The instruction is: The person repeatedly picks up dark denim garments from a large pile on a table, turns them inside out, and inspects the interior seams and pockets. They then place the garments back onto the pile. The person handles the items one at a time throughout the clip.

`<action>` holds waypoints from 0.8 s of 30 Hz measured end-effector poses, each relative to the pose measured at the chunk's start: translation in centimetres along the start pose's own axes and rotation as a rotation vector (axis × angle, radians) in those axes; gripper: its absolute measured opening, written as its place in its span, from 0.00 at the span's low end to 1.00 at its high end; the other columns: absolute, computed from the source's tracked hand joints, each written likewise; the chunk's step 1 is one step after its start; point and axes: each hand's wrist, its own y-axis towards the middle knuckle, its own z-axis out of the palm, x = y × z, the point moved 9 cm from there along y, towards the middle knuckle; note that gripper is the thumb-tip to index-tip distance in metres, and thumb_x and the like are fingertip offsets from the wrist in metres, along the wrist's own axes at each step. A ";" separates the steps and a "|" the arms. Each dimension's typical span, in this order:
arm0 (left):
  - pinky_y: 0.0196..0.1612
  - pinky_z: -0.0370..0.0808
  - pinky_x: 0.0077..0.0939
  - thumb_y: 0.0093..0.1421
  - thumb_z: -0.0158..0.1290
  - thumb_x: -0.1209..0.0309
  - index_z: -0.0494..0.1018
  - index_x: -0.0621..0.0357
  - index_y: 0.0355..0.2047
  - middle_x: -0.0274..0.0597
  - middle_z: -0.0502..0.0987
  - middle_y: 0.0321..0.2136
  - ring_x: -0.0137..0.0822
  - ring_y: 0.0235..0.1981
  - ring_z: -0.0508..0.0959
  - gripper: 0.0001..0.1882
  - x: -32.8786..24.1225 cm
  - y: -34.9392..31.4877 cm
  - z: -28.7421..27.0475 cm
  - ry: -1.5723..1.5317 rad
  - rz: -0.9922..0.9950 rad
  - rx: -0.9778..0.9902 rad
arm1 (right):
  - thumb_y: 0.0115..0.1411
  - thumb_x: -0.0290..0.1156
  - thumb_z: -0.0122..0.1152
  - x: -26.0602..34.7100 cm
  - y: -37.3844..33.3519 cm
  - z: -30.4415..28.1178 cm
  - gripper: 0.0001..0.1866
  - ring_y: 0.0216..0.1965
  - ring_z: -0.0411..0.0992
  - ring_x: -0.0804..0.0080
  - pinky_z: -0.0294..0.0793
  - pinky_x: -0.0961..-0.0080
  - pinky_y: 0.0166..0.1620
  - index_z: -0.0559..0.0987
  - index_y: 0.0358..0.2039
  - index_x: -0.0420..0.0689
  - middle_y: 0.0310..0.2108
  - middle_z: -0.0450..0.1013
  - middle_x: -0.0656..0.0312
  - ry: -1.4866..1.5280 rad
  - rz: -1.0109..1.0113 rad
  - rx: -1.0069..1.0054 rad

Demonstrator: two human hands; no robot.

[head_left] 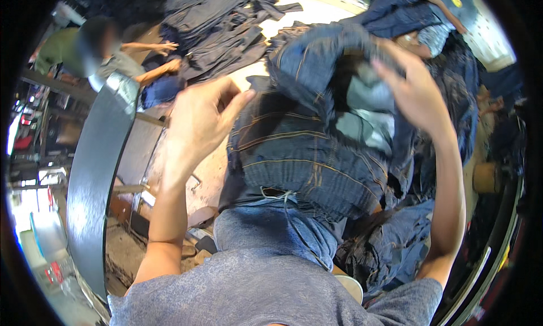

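A: Where are the jeans [308, 136] placed from the hands?

B: Between them, ahead of the lap — overlapped at the upper right by the right hand [417, 91], so the right is nearer. The left hand [195, 118] is held just off the left side.

A: Long axis?

B: Can't be told, cloth is bunched. An opening is shown on the right half, pale cloth [370, 128] seen inside.

A: Hand state?

B: Left: nothing held, thumb parted from fingers. Right: blurred at the rim — whether cloth is gripped can't be told.

A: Edges, room?

B: Right side is crowded by other denim [393, 238], far side by a clothes pile [226, 35]. More room is left leftward, toward the dark board [93, 184].
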 end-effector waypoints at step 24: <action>0.51 0.86 0.31 0.79 0.57 0.63 0.76 0.60 0.61 0.34 0.80 0.42 0.28 0.43 0.83 0.17 6.8 -5.2 8.5 -1.484 -0.404 0.039 | 0.55 0.36 0.73 0.9 -6.7 13.5 0.38 0.37 0.84 0.46 0.81 0.54 0.44 0.74 0.65 0.32 0.36 0.82 0.38 -0.080 0.179 0.388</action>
